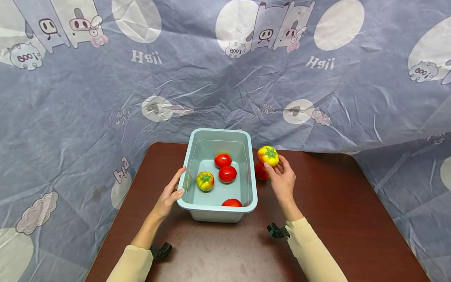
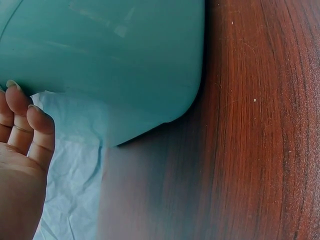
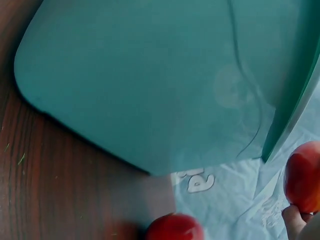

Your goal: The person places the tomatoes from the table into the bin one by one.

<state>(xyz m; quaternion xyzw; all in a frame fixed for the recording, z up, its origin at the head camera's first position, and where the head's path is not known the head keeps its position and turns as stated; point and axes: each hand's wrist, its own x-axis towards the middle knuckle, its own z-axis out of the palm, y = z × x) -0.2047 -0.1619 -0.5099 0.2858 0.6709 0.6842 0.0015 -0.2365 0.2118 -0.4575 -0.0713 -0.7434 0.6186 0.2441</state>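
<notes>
A pale blue-green plastic bin (image 1: 218, 214) stands on the table. My left hand (image 1: 167, 197) holds its left side, thumb at the rim and fingers along the outer wall; in the left wrist view the fingers (image 2: 42, 130) bend up close to the wall. My right hand (image 1: 283, 182) grips a yellow-and-red tomato (image 1: 267, 156) with a green leafy top, raised just right of the bin. Below it sits a glossy red fruit (image 1: 261, 172), partly hidden by that tomato and hand. Inside the bin lie another yellow tomato (image 1: 205, 181) and three red fruits (image 1: 227, 174).
The dark brown wooden table (image 1: 334, 203) extends to both sides of the bin and toward me. A grey-blue printed cloth (image 1: 225, 90) hangs behind the table and down both sides. Black wrist straps (image 1: 278, 231) sit at both cream sleeves.
</notes>
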